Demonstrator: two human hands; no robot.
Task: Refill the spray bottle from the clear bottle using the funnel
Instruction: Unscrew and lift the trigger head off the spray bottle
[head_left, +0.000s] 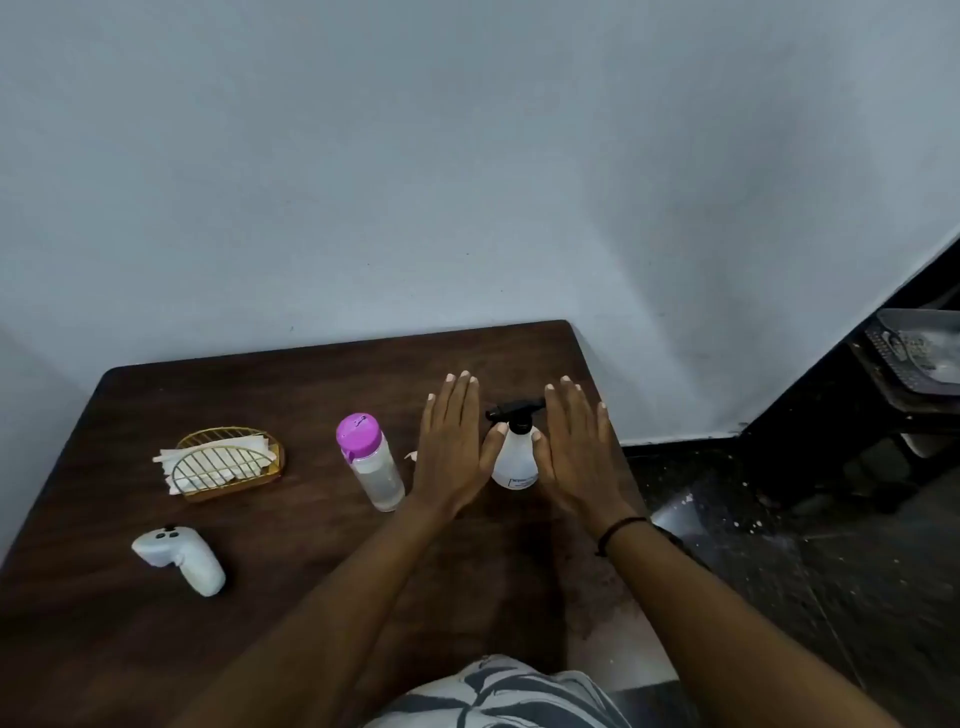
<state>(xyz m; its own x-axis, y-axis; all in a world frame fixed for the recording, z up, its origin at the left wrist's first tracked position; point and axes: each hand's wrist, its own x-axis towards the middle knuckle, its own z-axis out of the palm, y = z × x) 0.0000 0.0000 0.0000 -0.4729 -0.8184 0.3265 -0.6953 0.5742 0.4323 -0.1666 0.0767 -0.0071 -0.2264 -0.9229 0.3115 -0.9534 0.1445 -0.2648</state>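
Patterned shirt (498, 693) lowest in view, with two bare forearms reaching forward over a dark wooden tabletop (311, 597). Left hand (452, 457) and right hand (574, 457) both flat, palms down, fingers straight and together, holding nothing. Between them, upright, a white spray bottle (514, 460) with a black trigger head (514, 410); both thumbs just beside or touching its shoulder, hard to tell which. Black band (618, 532) around the right wrist. Left of the left hand, a clear bottle (376, 475) with a pink cap (357, 435), standing near, partly filled with clear liquid. Small white bit (411, 457) peeking out past the left hand's edge, maybe the funnel, too hidden to say. Farther left, a gold wire holder (228, 465) with white napkins. Nearer and left, a white controller (179, 558) lying on its side. Pale wall (467, 156) behind.
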